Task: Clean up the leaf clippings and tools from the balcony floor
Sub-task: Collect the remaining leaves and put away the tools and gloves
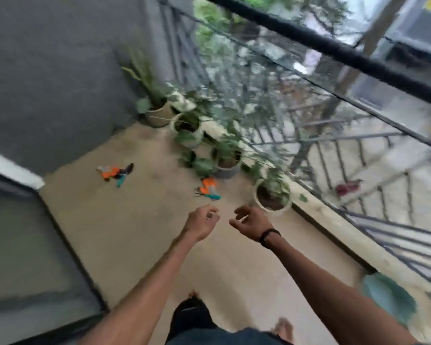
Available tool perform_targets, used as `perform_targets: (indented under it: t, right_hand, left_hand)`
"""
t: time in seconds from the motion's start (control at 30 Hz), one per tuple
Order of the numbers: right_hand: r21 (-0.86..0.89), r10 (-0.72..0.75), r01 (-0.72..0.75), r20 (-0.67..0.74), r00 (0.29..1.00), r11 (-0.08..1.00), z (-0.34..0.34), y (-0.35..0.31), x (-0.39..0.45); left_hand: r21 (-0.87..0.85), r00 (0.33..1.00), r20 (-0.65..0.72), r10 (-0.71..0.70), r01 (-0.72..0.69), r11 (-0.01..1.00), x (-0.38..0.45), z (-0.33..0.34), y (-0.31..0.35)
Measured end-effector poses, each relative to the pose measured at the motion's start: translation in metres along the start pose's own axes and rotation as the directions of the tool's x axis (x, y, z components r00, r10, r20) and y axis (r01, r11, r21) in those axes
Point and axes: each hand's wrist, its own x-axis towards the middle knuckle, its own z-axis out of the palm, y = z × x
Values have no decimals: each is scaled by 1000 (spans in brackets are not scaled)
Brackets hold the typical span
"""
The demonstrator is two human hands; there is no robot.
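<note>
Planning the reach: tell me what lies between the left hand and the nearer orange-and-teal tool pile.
In the head view, only bare floor separates the left hand from the nearer tool pile.

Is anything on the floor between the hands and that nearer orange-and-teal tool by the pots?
Nothing visible. Bare floor lies between both hands, left hand and right hand, and the nearer tool. The closest pot stands to its right, off the path. Both hands hold nothing.
</note>
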Motion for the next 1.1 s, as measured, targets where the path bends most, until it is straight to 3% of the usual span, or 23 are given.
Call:
perform_targets:
  t: [0.23, 0.53, 0.67, 0.9, 1.1]
  right_hand:
    - [-48, -145, 149, 72, 987, 988, 62, -148, 81]
    - [-142, -218, 240, 151, 964, 960, 113, -243, 212]
    - [-176, -171, 207, 197, 965, 962, 130, -274, 273]
    - [-219, -135, 222, 352, 926, 950, 159, -335, 361]
    - [-196, -93, 166, 333, 938, 966, 196, -403, 428]
  left_hand:
    - [-134, 985, -128, -117, 100, 986, 35, -141, -79]
    - [-296, 948, -135, -288, 238, 925, 108, -223, -141]
    - [-357, 894, -128, -430, 363, 861, 148, -263, -158]
    - [-463, 836, -125, -534, 427, 777, 202, -346, -182]
    - [-482, 809, -75, -583, 482, 731, 257, -407, -224]
